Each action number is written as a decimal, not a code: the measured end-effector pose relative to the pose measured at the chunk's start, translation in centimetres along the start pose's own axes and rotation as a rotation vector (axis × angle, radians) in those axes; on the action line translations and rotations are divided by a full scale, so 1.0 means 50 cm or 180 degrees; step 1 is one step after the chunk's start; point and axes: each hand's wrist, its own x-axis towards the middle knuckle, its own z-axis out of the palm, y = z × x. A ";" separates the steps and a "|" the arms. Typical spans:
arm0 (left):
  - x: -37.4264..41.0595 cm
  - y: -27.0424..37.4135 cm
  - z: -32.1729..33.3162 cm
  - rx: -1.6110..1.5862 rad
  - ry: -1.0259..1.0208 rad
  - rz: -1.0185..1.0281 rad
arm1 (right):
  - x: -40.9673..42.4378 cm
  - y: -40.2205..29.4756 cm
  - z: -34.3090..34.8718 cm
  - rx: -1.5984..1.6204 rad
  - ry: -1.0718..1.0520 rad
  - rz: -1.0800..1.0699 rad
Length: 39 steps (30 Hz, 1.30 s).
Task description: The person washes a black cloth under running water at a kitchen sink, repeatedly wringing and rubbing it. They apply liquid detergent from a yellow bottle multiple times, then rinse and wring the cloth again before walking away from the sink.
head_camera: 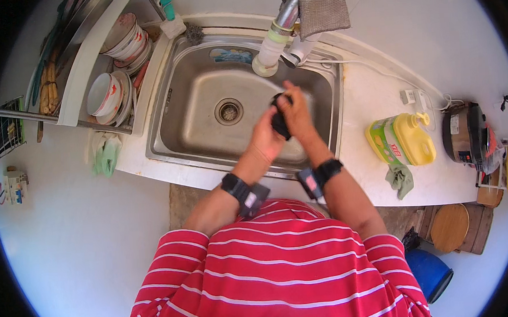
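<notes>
A small black object is held between my two hands over the right part of a stainless steel sink; what it is cannot be made out. My left hand grips it from the left and below. From the right, my right hand closes around it, partly hiding it. The faucet, with a pale sleeve on its spout, hangs just above and beyond my hands. Left of them lies the drain with its strainer. Each wrist wears a black strap with a small box.
On the right counter stand a yellow detergent jug, a green cloth and a rice cooker. Bowls and plates fill the rack at left. A grey mesh cloth drapes over the faucet. A steel-wool scrubber sits on the back rim.
</notes>
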 end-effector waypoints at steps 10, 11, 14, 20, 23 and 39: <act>-0.029 0.060 0.014 0.0498 -0.0181 -0.0329 | 0.015 0.262 -0.062 0.2655 -0.0085 0.1027; -0.033 0.057 0.011 0.0439 -0.0147 -0.0278 | 0.021 0.249 -0.061 0.3007 -0.0123 0.1127; -0.030 0.044 0.001 0.0200 0.0089 -0.0112 | 0.027 0.137 -0.069 0.4429 -0.0030 0.1596; -0.007 0.024 -0.019 -0.0484 -0.0387 0.0082 | -0.072 -0.109 -0.009 -0.0019 -0.0754 -0.0869; 0.009 -0.030 0.001 0.0321 0.0411 -0.0026 | -0.019 -0.019 0.005 0.0567 -0.0054 0.0868; 0.028 0.001 0.014 0.0567 0.0768 0.0464 | -0.010 -0.038 -0.001 0.0482 -0.0346 0.0277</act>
